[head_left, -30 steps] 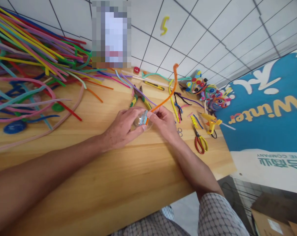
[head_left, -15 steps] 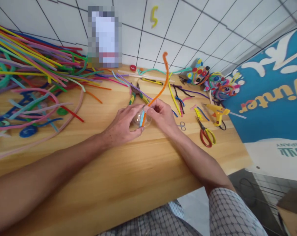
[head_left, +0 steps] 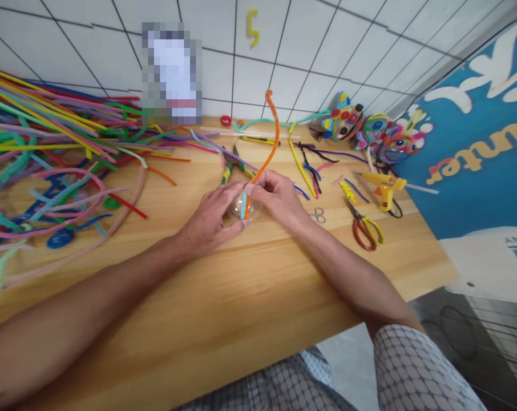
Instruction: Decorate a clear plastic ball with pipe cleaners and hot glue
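1. While the left hand [head_left: 211, 220], half curled, grips the ball [head_left: 253, 211], the right hand [head_left: 282, 198] pinches the orange stem [head_left: 277, 128] against it.
2. Pliers [head_left: 227, 171] lie at twelve o'clock from the ball, scissors [head_left: 357, 216] at three.

Craft workshop, pipe-cleaner-strewn wooden table [head_left: 190, 319]
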Tool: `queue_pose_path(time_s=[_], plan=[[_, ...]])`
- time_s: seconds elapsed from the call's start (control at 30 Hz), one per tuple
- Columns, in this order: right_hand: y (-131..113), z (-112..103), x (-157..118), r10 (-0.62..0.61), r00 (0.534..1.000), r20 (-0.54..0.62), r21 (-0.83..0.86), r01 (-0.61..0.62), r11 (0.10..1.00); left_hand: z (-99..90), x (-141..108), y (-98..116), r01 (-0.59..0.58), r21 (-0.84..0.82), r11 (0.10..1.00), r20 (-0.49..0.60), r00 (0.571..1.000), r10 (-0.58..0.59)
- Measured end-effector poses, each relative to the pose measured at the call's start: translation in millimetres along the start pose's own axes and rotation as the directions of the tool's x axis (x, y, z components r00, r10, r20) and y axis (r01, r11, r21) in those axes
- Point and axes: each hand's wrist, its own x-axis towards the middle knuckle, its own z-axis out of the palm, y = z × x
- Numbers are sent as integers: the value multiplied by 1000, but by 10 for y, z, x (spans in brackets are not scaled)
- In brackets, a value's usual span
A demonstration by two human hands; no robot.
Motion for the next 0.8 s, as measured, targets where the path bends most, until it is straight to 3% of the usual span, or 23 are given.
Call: queue_pose_path(time_s=[0.8], plan=[[-40,95,-89,-40,999,-25,-76,38,996,-8,-39,140,81,-62,995,-21,996,-82]])
